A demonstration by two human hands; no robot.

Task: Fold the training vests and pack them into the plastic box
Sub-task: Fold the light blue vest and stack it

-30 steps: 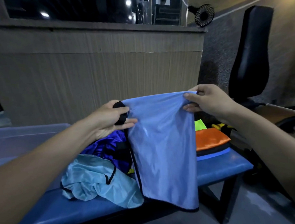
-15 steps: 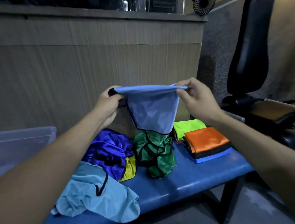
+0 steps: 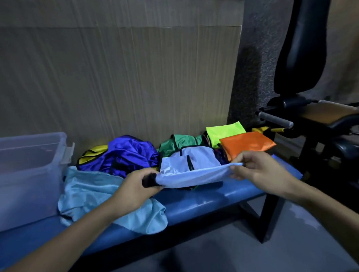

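Note:
A pale blue vest (image 3: 188, 168) with black trim lies partly over the green vest (image 3: 181, 141) on the blue bench (image 3: 208, 198). My left hand (image 3: 138, 186) grips its near left corner and my right hand (image 3: 256, 169) pinches its near right corner, stretching the folded edge between them. A crumpled light blue vest (image 3: 94, 193) lies at the left, a royal blue vest (image 3: 126, 153) and a yellow one (image 3: 93, 153) behind it. Folded orange (image 3: 247, 146) and neon yellow (image 3: 225, 131) vests are stacked at the right. The clear plastic box (image 3: 28, 175) stands at the bench's left end.
A wood-panelled counter front (image 3: 120, 76) rises right behind the bench. Black gym equipment with a padded seat back (image 3: 306, 48) and a roller bar (image 3: 276, 119) stands to the right. Grey floor lies in front of the bench.
Both hands have come down from chest height to the bench with the pale blue vest, which went from hanging full length to doubled over and laid on the pile. The camera tilted down.

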